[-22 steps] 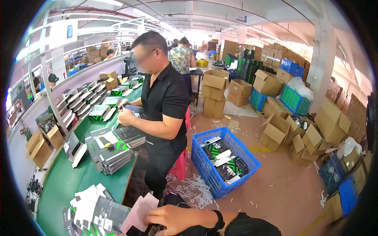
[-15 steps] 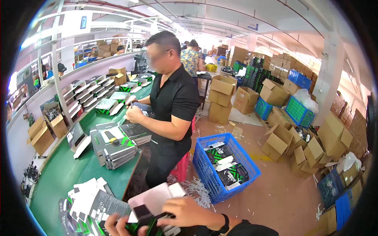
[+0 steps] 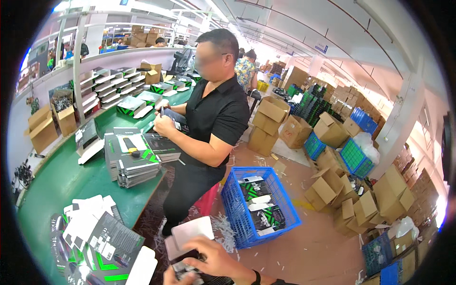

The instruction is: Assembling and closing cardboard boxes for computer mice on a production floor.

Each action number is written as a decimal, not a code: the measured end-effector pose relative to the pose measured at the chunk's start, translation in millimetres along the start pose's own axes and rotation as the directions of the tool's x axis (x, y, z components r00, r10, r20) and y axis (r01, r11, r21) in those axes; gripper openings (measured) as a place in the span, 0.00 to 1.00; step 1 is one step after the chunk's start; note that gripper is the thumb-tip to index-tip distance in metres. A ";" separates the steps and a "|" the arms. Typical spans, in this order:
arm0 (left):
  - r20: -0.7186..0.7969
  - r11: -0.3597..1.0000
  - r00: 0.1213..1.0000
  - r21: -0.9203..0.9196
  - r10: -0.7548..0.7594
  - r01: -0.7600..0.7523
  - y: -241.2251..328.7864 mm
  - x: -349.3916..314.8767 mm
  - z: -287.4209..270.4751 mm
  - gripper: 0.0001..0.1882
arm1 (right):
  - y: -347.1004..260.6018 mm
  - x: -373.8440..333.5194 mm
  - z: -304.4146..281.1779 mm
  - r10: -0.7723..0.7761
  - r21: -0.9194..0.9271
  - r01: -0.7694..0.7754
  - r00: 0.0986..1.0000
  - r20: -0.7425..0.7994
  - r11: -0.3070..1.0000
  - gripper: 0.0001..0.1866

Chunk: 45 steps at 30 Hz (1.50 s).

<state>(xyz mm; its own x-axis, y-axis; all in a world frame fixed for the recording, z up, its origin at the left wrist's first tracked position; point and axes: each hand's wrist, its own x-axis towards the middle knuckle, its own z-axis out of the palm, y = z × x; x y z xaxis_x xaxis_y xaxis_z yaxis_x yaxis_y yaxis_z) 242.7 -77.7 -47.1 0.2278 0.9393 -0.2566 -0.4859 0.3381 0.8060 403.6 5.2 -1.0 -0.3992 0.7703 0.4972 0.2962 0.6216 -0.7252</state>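
At the lower edge, a small black carton with its pale lid flap (image 3: 192, 232) raised is between my hands. My left hand (image 3: 176, 276), partly cut off by the picture's edge, grips its near left side with the thumb on top. My right hand (image 3: 216, 256), a black band on its wrist, curls over the open end, fingers bent and pressed on the carton. What lies inside is mostly hidden by the fingers. Beside my left hand, flattened black, green and white cartons (image 3: 116, 240) lie in a loose pile on the green table (image 3: 42, 209).
A taller stack of flat cartons (image 3: 135, 166) bears a yellow-and-black cutter (image 3: 132, 148). Across from me a co-worker (image 3: 213, 109) in black handles a small item. A blue crate (image 3: 232, 228) with black-and-green boxes stands on the floor, near paper scraps. Brown cardboard boxes (image 3: 327, 190) crowd the right.
The view has tilted and shifted. My hands and the carton sit lower in the picture, and the right fingers have curled further over the open end. The co-worker's hands stay together.
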 end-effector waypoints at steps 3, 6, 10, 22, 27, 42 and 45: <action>-0.147 1.000 0.989 0.022 -0.009 0.013 -12.0 -0.4 -26.5 0.16 | 40.9 -23.3 -16.7 0.096 -0.229 -0.173 0.945 -0.311 0.958 0.18; -0.255 0.997 0.967 -0.063 0.016 -0.033 -20.8 2.5 -29.8 0.21 | 103.2 -70.3 -31.6 0.624 0.077 -0.625 0.781 0.032 0.777 0.22; -0.175 0.997 0.984 -0.067 -0.044 0.033 -39.1 13.6 -43.2 0.19 | 126.1 -122.8 -6.7 0.680 0.459 -0.782 0.608 0.409 0.422 0.29; -0.294 0.991 0.946 -0.033 -0.134 0.130 -60.6 43.0 -48.8 0.19 | 83.6 -111.4 -23.4 0.795 0.679 -0.727 0.470 0.383 0.102 0.28; -0.354 0.961 0.909 0.082 -0.221 0.265 -67.8 53.1 -59.2 0.23 | 137.6 -149.9 -0.9 0.799 0.319 -0.787 0.588 0.127 0.528 0.38; -0.238 0.898 0.930 0.407 0.279 -0.166 -111.9 75.6 -42.3 0.10 | 171.8 -169.0 37.0 0.540 0.376 -0.588 0.808 0.234 0.717 0.50; -0.169 0.939 0.982 0.345 0.081 -0.018 -115.9 75.7 -69.9 0.47 | 177.6 -158.1 33.4 0.628 0.456 -0.679 0.724 0.286 0.575 0.33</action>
<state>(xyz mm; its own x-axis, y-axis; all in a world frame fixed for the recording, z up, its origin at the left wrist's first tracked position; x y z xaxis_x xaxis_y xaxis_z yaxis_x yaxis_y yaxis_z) 257.3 -41.6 -197.2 0.0417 0.9599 -0.2773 -0.1694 0.2803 0.9448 490.3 -10.9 -224.2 -0.3513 0.9071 -0.2318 0.0455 -0.2307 -0.9720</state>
